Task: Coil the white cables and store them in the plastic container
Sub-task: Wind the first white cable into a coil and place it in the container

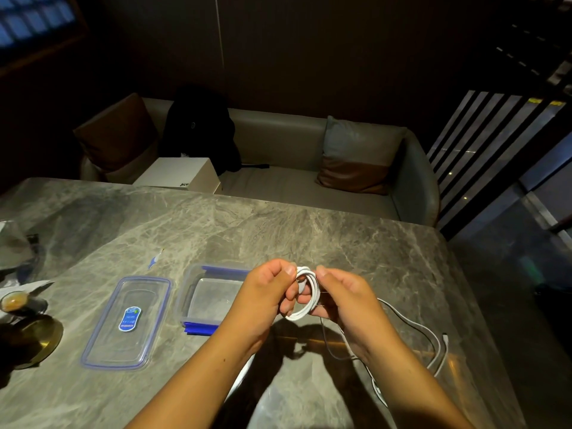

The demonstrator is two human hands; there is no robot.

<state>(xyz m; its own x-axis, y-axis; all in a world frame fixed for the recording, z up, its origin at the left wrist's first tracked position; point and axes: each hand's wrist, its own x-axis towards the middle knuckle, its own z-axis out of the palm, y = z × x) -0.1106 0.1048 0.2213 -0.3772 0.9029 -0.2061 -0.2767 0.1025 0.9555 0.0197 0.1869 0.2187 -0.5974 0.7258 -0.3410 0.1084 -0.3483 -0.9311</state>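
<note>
While left hand (266,294) and right hand (345,300) pinch white cable coil (314,294), open plastic container (181,294) lies at its nine o'clock, lid (127,323) beyond, loose cable (440,351) at four.

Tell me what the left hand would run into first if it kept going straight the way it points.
Probably the right hand. The left hand points forward and rightward, holding the white cable coil, and the right hand pinches that coil's other side. Depth is unclear.
</note>
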